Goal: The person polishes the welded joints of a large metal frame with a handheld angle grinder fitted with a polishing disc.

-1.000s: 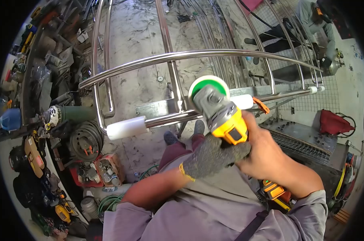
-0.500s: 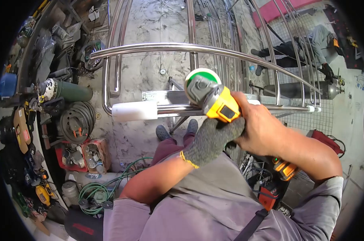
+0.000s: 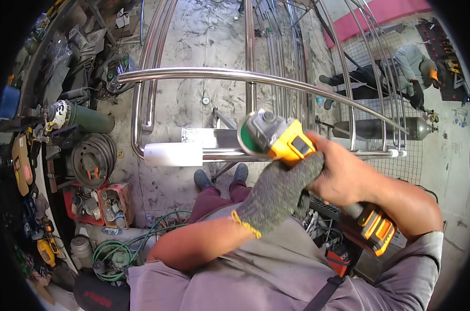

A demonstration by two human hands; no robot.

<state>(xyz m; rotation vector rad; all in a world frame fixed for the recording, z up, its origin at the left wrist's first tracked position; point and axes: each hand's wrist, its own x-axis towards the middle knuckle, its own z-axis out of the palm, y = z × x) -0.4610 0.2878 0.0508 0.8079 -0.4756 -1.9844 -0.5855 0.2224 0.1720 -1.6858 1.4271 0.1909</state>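
A yellow cordless angle grinder [image 3: 293, 144] is held in front of my chest, its grey head and green-faced disc [image 3: 248, 136] turned to the left. My right hand [image 3: 341, 173], bare, is wrapped around its body. My left hand [image 3: 279, 194], in a dark knit glove with a yellow cuff, is closed against the grinder just below; its fingertips are mostly hidden. The battery end [image 3: 374, 230] shows beneath my right forearm. Behind the disc runs the lower rail of a shiny steel tube frame [image 3: 209, 74], with a white sleeve [image 3: 173, 154] around its left part.
Green hose [image 3: 136, 246] lies coiled at lower left, near a red crate [image 3: 82, 205] of small parts. A green gas cylinder [image 3: 90, 120] lies at left. A person in grey [image 3: 411, 65] sits on the floor at upper right, by a dark cylinder [image 3: 396, 129].
The grinder has rotated in my hands, so its disc stands more edge-on and faces left. Its battery end has swung out further beneath my right forearm. The view has shifted slightly.
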